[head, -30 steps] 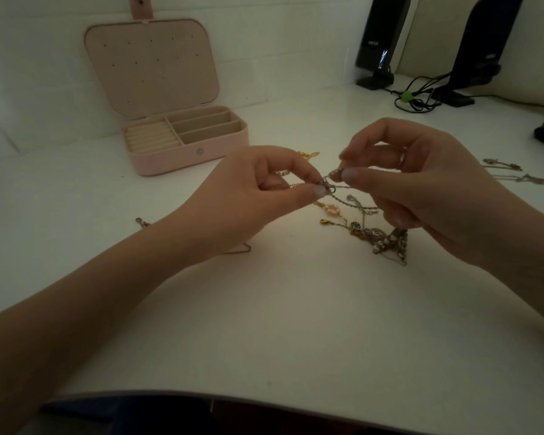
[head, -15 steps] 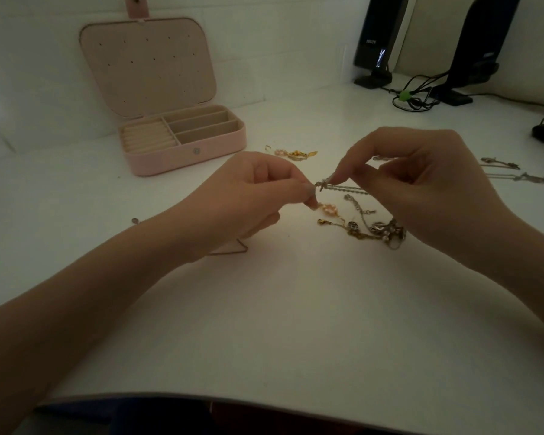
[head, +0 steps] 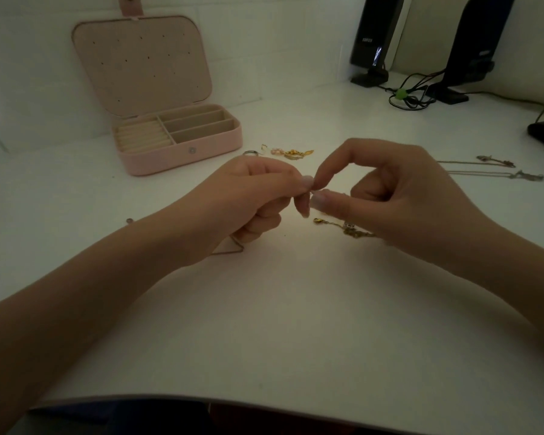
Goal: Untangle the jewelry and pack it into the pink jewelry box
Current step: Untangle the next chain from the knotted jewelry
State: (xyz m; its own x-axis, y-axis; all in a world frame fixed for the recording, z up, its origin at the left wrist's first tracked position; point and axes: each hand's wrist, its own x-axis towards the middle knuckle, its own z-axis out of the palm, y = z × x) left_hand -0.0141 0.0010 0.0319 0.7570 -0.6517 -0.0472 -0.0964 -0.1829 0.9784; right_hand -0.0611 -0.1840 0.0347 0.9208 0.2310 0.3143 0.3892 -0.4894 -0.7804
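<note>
My left hand (head: 258,196) and my right hand (head: 387,196) meet fingertip to fingertip above the white table, both pinching the same thin chain, which is almost hidden between the fingers. A tangle of gold and silver jewelry (head: 349,229) lies on the table partly under my right hand. A thin chain (head: 233,248) loops out beneath my left hand. The pink jewelry box (head: 182,152) stands open at the back left, its compartments holding nothing I can see.
Small gold and pink pieces (head: 291,152) and a ring (head: 250,153) lie beside the box. Two thin necklaces (head: 496,169) rest at the right. Black speakers (head: 377,39) and cables (head: 409,95) stand at the back right. A small bead (head: 129,220) lies left.
My hands have closed in on each other, so the chain's visible stretch between them has gone. The jewelry tangle has slid further under my right hand.
</note>
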